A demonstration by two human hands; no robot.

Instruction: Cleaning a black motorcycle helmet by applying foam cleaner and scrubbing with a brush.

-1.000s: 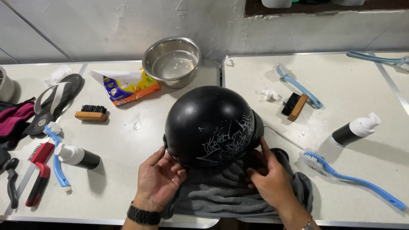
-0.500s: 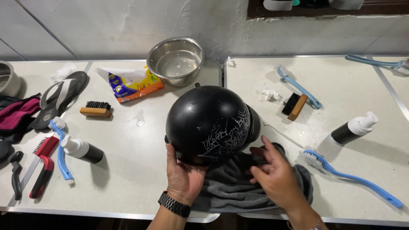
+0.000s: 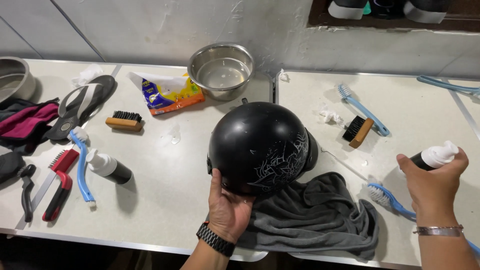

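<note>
Step in hand: the left hand (image 3: 227, 210) is steadying the black helmet (image 3: 260, 147) while the right hand (image 3: 435, 182) is taking up the foam pump bottle (image 3: 432, 156) at the right of the frame.
Doing it well: judging from this, keeping the palm under the helmet's lower rim is stopping the shell from rolling; the bottle's white nozzle is best turned toward the shell before any pressing.
Left grip: fingers are spread and cupping the helmet's lower edge, thumb pressing up the left side.
Right grip: fingers are closing round the bottle's dark body, only the white pump head showing.
Helmet's place: centre of the frame, partly resting on the grey cloth (image 3: 315, 212) on the worktop (image 3: 165, 195).
Nearby: a blue brush (image 3: 387, 197) is lying lower right, just beside the cloth.
</note>
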